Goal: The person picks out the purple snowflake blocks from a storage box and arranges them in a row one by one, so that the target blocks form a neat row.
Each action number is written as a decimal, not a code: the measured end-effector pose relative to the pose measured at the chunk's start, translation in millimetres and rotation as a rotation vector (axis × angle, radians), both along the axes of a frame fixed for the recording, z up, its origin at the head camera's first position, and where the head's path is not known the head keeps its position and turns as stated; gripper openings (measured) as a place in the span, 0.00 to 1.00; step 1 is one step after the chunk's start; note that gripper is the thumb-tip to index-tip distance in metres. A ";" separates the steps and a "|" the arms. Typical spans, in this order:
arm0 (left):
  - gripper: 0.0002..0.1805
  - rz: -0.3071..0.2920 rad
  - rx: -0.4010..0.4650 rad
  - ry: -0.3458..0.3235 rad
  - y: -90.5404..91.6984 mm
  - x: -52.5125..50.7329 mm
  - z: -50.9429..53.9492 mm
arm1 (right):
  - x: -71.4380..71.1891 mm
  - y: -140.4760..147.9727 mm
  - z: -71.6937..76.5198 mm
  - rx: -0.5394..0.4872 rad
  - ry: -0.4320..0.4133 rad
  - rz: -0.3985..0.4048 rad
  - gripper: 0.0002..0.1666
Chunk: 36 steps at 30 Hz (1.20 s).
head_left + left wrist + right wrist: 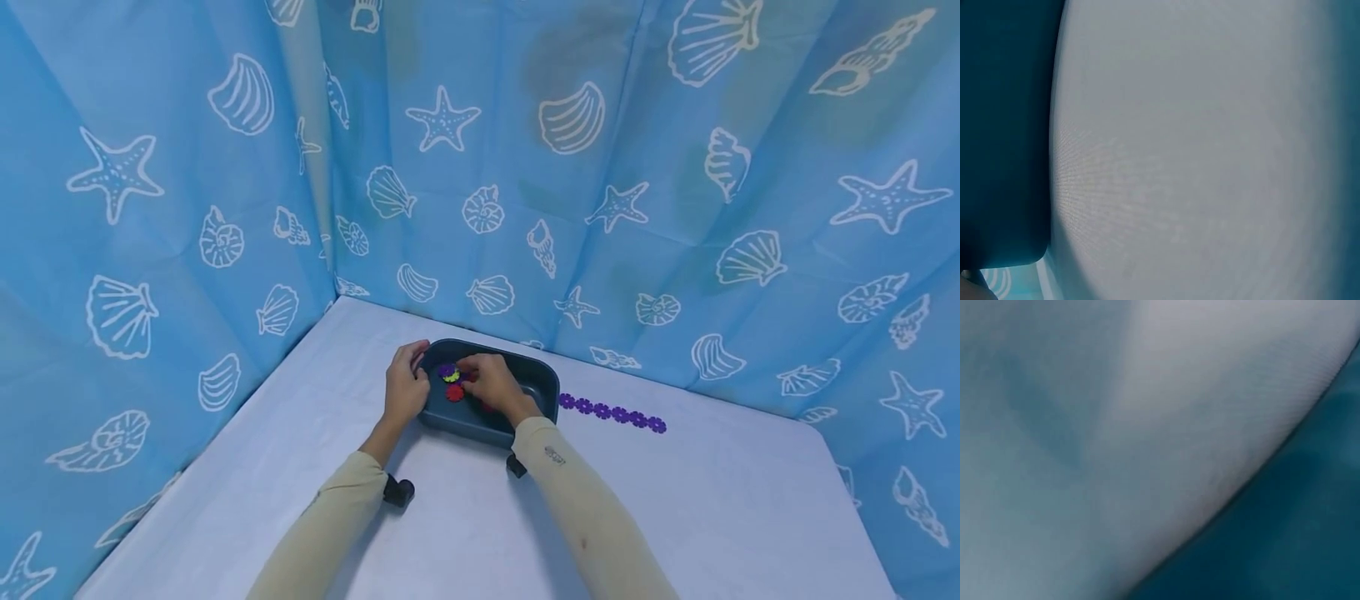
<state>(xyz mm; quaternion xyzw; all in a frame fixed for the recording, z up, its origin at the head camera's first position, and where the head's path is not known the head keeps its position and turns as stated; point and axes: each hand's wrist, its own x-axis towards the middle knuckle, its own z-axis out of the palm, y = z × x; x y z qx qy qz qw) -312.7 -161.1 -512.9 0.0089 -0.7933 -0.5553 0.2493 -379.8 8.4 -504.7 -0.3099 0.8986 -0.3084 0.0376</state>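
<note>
A dark blue-grey bin (472, 429) stands on the white table, holding small purple (447, 369), yellow-green and red flower-shaped pieces (454, 392). My left hand (406, 385) grips the bin's left end at the rim; a bit of a hand (975, 289) shows at the lower left of the left wrist view, by the bin (1004, 125). Inside the bin, my right hand (493, 383) reaches down with bent fingers at the pieces; whether it pinches one is hidden. The right wrist view shows only the bin's dark side (1285, 537) and pale blurred surfaces.
Several purple flower-shaped pieces (619, 414) lie in a slanting row on the table (720, 500), from the bin's right end outward. Blue curtains (495, 250) with white shell and starfish prints stand behind and at both sides. Black wrist devices (399, 492) hang under the wrists.
</note>
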 end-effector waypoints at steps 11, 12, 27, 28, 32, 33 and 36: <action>0.26 -0.013 0.000 0.020 2.8 -1.9 0.3 | 3.1 5.5 3.7 0.033 -0.003 0.004 0.25; 0.26 -0.018 0.002 0.024 3.5 -2.0 0.2 | 3.3 6.1 3.8 0.032 -0.006 0.002 0.24; 0.26 -0.005 -0.015 0.006 5.4 -1.7 -0.1 | 6.5 26.7 17.7 -0.142 -0.012 -0.016 0.25; 0.26 -0.003 -0.016 0.005 4.6 -1.8 -0.7 | 6.9 29.3 20.8 -0.166 -0.007 -0.011 0.25; 0.26 0.008 -0.018 0.003 0.7 -1.6 -1.6 | 8.7 43.4 36.4 -0.243 0.021 -0.005 0.25; 0.26 0.009 -0.018 0.002 0.7 -1.6 -1.6 | 9.0 49.4 39.7 -0.248 0.031 -0.012 0.25; 0.26 0.009 -0.018 -0.009 0.6 -1.6 -1.4 | 11.5 70.7 49.2 -0.219 0.038 -0.088 0.26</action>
